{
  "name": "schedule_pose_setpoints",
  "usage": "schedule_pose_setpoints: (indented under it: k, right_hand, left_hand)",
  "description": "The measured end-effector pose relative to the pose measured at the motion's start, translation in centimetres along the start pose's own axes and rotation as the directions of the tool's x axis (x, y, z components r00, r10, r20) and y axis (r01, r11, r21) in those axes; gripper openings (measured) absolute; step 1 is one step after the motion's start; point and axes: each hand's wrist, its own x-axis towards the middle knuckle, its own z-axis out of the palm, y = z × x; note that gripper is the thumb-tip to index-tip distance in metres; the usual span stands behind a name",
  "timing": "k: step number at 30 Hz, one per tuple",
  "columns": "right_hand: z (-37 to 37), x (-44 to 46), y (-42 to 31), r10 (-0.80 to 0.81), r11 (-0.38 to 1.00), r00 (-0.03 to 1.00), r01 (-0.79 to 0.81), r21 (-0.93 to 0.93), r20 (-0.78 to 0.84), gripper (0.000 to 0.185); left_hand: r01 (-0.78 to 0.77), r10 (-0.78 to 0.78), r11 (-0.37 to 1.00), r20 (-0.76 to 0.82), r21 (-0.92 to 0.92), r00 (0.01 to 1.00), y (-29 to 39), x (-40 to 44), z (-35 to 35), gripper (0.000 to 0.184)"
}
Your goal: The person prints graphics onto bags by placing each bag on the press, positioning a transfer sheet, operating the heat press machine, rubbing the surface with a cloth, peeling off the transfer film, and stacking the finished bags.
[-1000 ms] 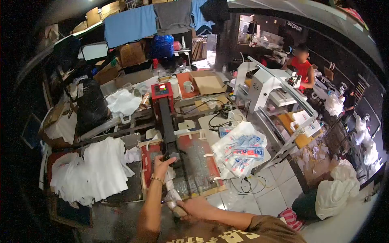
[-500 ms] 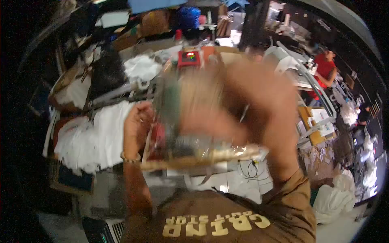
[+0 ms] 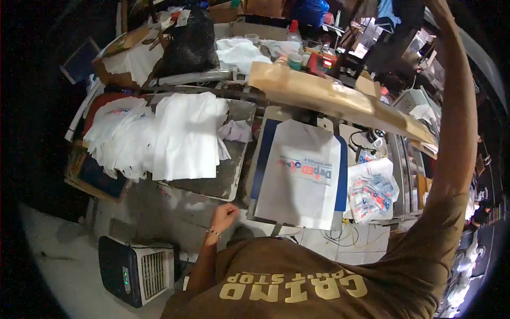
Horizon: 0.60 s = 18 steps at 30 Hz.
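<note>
Head cam: printed sheet [image 3: 297, 199] flat, long axis near-far, narrow end fwd.

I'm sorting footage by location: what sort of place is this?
Probably a fabric printing workshop: a white cloth panel with printed blue and red lettering lies flat, near piled white cloth pieces and a red box with glowing digits.

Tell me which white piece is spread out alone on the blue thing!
The middle printed piece, with the blue thing showing on both sides; the left pile and right pile hold several.
</note>
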Motion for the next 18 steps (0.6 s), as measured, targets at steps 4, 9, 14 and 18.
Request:
schedule_pose_setpoints:
  k: [4,9,14,18]
  right_hand:
    - [-8.1,3.0,-8.4,0.606,0.427,0.752,-0.583,0.692,0.260,0.071]
    - [-20.9,-0.8,-13.6,0.673,0.493,0.644,-0.758,0.427,0.364,0.049]
    - [-31.1,-11.6,-26.6,0.175,-0.238,0.604,-0.740,0.629,0.777,0.046]
    - [-33.1,-20.8,-38.8,-0.075,-0.194,0.174,-0.968,0.157,0.982,0.031]
  left_hand:
    - [-0.213,0.221,0.971,-0.066,0.113,0.973,1.6,10.2,-1.1,0.012]
    - [-0.386,0.303,0.589,0.249,0.711,0.920,2.3,28.4,-2.6,0.058]
    - [-0.463,0.193,0.173,0.431,0.869,0.882,-11.2,40.9,-1.3,0.087]
    - [-0.244,0.099,0.445,0.223,0.862,0.970,-1.2,36.6,-1.4,0.061]
